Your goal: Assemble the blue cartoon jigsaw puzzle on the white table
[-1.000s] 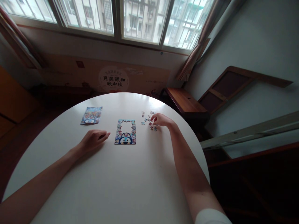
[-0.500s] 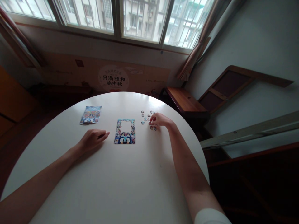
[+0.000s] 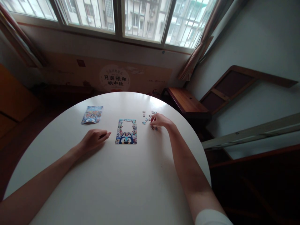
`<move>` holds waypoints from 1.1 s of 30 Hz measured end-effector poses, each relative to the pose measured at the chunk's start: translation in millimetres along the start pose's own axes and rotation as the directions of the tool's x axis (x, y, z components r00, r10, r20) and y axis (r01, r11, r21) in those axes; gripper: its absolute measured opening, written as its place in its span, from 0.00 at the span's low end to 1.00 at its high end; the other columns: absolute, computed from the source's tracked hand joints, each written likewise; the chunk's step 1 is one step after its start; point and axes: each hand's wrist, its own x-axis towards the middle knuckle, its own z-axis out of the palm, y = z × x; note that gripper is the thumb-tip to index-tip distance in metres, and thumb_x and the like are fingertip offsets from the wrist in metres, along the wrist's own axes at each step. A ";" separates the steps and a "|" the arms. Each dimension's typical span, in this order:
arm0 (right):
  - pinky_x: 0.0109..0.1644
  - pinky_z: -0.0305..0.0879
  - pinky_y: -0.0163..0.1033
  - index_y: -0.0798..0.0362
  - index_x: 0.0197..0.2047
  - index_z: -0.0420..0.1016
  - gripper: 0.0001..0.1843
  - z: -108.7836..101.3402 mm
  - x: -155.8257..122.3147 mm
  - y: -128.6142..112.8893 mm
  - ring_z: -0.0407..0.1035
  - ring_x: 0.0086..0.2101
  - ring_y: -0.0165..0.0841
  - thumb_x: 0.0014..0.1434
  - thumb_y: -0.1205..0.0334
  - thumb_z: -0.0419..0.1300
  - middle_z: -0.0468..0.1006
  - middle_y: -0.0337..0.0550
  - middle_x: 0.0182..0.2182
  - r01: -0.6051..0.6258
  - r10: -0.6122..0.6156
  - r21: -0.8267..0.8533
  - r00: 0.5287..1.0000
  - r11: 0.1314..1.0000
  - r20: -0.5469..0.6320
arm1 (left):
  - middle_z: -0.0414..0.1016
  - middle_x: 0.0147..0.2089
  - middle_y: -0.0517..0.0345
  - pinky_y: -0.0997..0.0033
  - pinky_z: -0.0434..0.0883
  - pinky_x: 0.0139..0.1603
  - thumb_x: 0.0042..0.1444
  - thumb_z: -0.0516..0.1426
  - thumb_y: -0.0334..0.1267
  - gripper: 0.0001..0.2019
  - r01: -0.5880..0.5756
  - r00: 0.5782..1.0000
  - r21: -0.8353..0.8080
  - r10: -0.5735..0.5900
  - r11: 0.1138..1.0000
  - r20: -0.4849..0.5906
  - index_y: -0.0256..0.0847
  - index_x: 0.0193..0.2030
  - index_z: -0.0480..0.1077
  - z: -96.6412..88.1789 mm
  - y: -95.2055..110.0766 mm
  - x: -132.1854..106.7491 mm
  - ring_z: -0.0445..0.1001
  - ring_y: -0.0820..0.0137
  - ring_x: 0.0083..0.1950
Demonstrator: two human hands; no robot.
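A partly built jigsaw puzzle (image 3: 126, 131) with a blue cartoon face and an unfilled gap near its top lies on the round white table (image 3: 122, 181). Several loose puzzle pieces (image 3: 147, 116) are scattered to its right. My right hand (image 3: 159, 120) rests among them, fingers curled in a pinch over a piece; what it holds is too small to name. My left hand (image 3: 95, 139) lies on the table left of the puzzle, fingers loosely curled with the forefinger pointing at it, holding nothing I can see.
A colourful puzzle bag (image 3: 92, 114) lies at the table's far left. A wooden bench (image 3: 185, 101) stands beyond the table's right edge, below a wall. Windows and a brown printed board (image 3: 114, 78) run along the back.
My right hand has shifted slightly over the loose pieces. My left hand has stayed where it was. The view has nudged a little.
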 end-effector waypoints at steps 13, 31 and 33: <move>0.30 0.61 0.31 0.56 0.35 0.80 0.09 2.0 -0.7 -1.2 0.70 0.31 0.30 0.47 0.67 0.66 0.79 0.44 0.32 -0.027 0.027 0.016 0.999 0.999 -0.025 | 0.52 0.18 0.65 0.70 0.49 0.28 0.63 0.49 0.44 0.22 0.001 1.000 -0.007 -0.001 1.000 0.000 0.39 0.19 0.55 0.8 -1.3 0.1 0.53 0.77 0.21; 0.28 0.60 0.28 0.56 0.34 0.76 0.07 4.5 1.6 -0.5 0.69 0.28 0.27 0.48 0.71 0.66 0.78 0.42 0.33 0.038 -0.037 0.075 0.999 0.996 -0.006 | 0.53 0.18 0.65 0.71 0.49 0.28 0.63 0.50 0.44 0.22 -0.021 1.000 -0.004 0.021 1.000 -0.020 0.39 0.18 0.56 1.6 -1.9 0.4 0.53 0.77 0.20; 0.29 0.60 0.28 0.56 0.33 0.76 0.07 4.9 2.4 1.0 0.69 0.28 0.27 0.48 0.72 0.66 0.78 0.42 0.32 0.050 -0.050 0.085 0.999 0.995 -0.010 | 0.53 0.17 0.65 0.71 0.49 0.28 0.63 0.50 0.43 0.22 -0.025 0.999 -0.008 0.024 1.000 -0.026 0.39 0.18 0.56 1.2 -2.0 0.1 0.53 0.77 0.20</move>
